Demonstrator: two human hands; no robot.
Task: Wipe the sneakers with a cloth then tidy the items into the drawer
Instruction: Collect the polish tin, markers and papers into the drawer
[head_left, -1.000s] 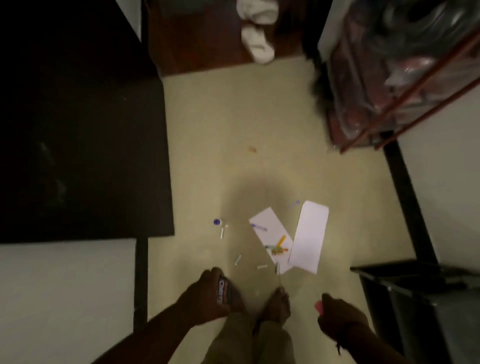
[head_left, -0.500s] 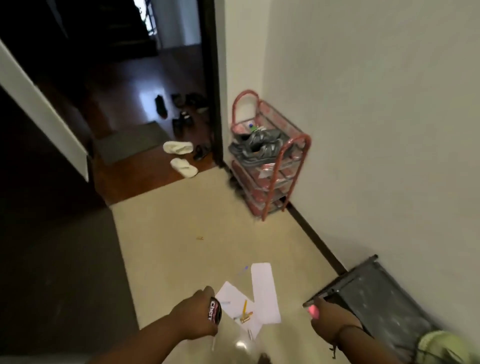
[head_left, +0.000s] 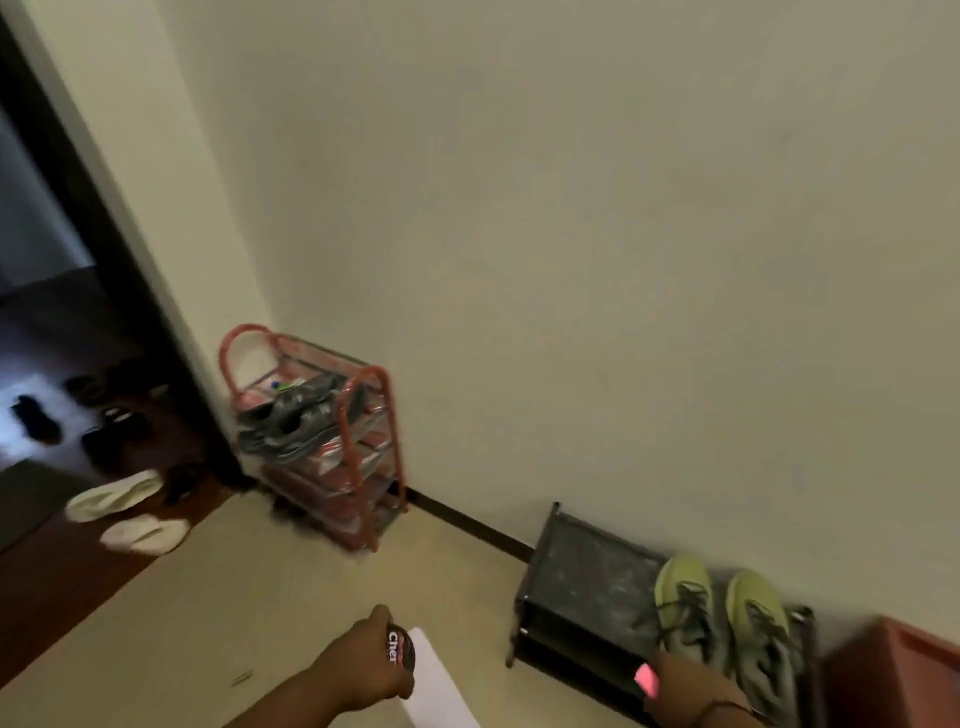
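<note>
In the head view, two lime sneakers sit side by side on a low dark rack against the wall, toes toward the wall, long axes running up and slightly left in the picture. The left hand grips a dark tin (white lettering on its rim) above a white paper on the floor. The right hand pinches a small pink thing, just before the rack. A red shoe rack stands beyond, near the doorway.
</note>
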